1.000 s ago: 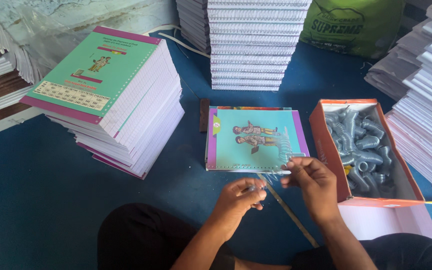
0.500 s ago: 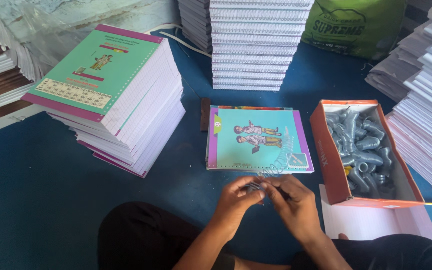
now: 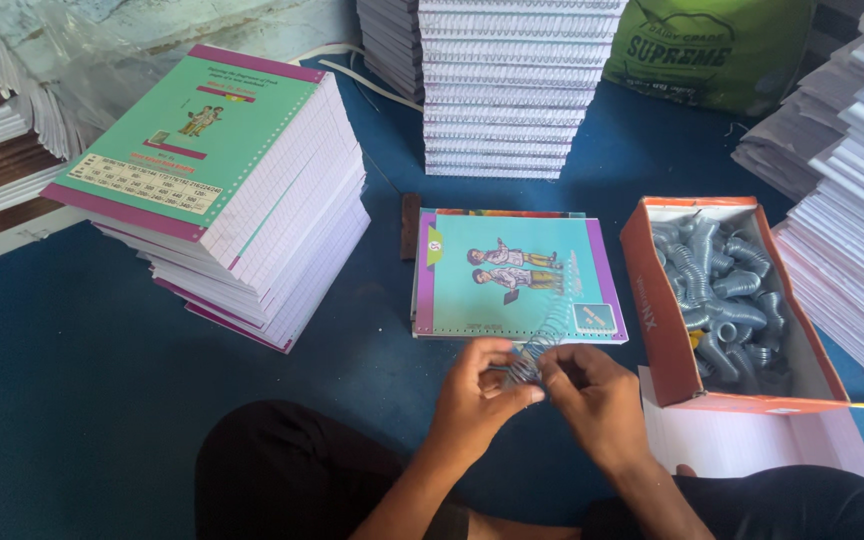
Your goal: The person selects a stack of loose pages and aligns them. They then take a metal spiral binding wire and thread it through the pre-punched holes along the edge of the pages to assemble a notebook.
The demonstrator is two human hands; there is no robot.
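fingers of my left hand (image 3: 477, 385) and right hand (image 3: 592, 395) are pinched together on a thin silvery wire spiral coil (image 3: 532, 352), at the near edge of the teal-covered punched notebook (image 3: 512, 272) on the blue floor (image 3: 72, 380). i judge the coil light, springy and easy to kink, so i'd hold it gently at both ends. more coils fill the orange cardboard box (image 3: 652, 310) to the right; a tall notebook stack (image 3: 242, 190) stands to the left.
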